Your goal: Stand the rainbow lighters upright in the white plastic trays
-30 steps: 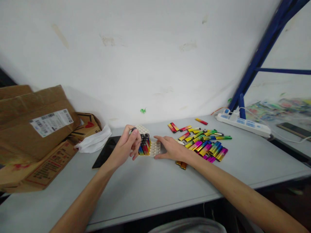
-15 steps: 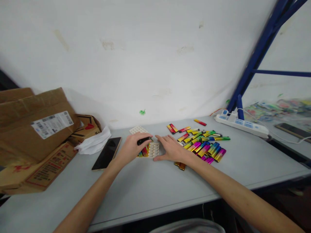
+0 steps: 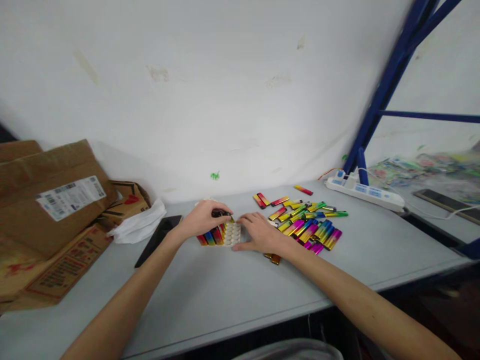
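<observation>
Head view: the left hand (image 3: 205,220) is curled over the pocketed tray (image 3: 233,233), thumb and fingers closed on a dark-topped lighter (image 3: 220,213) whose body is mostly hidden by the grip. The right hand (image 3: 261,233) has its thumb and fingers spread along the tray's right end, thumb toward the near corner; how firmly it presses cannot be told. The tray sits on the desk (image 3: 225,305), toward the far side and left of the loose lighters (image 3: 305,227). Its left part carries the packed lighters (image 3: 210,237), standing close together, while pale pockets show bare on the right.

The step in hand looks like seating one lighter next to those already standing. To do it well, hold the piece by its dark top so that its lower end leads, line it up with one pocket, and press straight down rather than tilting it, since a slanted push could catch a neighbour. The spread hand would serve best as a stop against the tray's end, with its fingertips off the pocket mouths. Lifting the left hand straight up after letting go should spare the row from being knocked.
</observation>
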Demonstrator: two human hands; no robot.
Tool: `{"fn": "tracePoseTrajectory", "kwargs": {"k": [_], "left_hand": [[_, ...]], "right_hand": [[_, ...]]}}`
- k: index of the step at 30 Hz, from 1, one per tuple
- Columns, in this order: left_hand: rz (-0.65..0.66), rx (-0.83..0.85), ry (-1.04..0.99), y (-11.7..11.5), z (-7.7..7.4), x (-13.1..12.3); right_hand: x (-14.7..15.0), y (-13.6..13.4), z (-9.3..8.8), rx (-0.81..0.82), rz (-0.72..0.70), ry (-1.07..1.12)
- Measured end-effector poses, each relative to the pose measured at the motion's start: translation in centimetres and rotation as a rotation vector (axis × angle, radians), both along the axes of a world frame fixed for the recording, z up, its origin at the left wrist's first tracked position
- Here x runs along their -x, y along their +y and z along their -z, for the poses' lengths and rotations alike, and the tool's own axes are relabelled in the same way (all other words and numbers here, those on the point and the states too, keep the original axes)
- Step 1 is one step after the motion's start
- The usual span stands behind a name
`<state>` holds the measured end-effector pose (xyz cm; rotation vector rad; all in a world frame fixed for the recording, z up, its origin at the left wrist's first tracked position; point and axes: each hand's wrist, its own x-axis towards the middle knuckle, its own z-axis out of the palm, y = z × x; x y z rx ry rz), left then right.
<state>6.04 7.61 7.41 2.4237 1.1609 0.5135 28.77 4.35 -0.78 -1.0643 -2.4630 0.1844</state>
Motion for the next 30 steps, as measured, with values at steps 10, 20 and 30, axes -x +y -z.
{"fn": "tracePoseTrajectory", "kwargs": {"k": [10, 20, 30], "left_hand": [[-0.049, 0.087, -0.054, 0.7, -0.3, 0.3], [0.026, 0.160, 0.008, 0.6, -1.9, -0.7], [0.034, 0.221, -0.064, 1.7, -1.2, 0.4]], "right_hand": [[0.1, 0.2, 0.2, 0.006, 0.003, 0.005], [0.0, 0.0, -0.2, 0.016, -0.004, -0.005], [-0.1, 0.0, -0.3, 0.024, -0.009, -0.012]]}}
